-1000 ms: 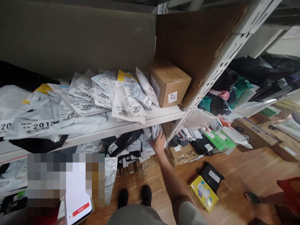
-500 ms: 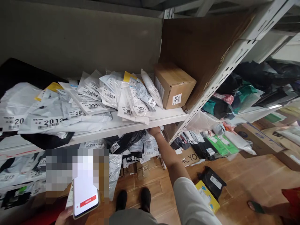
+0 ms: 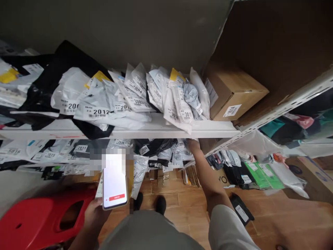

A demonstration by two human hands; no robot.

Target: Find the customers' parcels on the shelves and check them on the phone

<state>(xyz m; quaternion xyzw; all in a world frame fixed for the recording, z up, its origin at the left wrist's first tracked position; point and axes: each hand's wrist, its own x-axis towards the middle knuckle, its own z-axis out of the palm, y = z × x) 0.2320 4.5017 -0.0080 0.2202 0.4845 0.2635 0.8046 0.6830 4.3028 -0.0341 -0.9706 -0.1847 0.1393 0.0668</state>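
My left hand (image 3: 95, 210) is closed on a smartphone (image 3: 114, 189) held screen up, its upper part blurred out and a red button near the bottom. Behind the phone, a white plastic mailer bag (image 3: 140, 170) and something yellow-brown stick out; they look held in the same hand. My right hand (image 3: 193, 145) reaches under the upper shelf board (image 3: 166, 133) at the right end of the lower shelf. Its fingers are hidden by the board. Closest to it are grey-white parcels (image 3: 179, 150) and a black parcel (image 3: 153, 147) labelled 3008.
Numbered mailer bags (image 3: 100, 104) line the upper shelf, with a cardboard box (image 3: 238, 92) marked 1014 at the right end. A slotted white post (image 3: 283, 107) stands beside it. A red stool (image 3: 33, 218) is at lower left; a black parcel (image 3: 241, 210) lies on the floor.
The view has shifted left and closer, so the shelf appears further right and the red stool shows more. My right hand is still under the board; the phone remains in my left hand.
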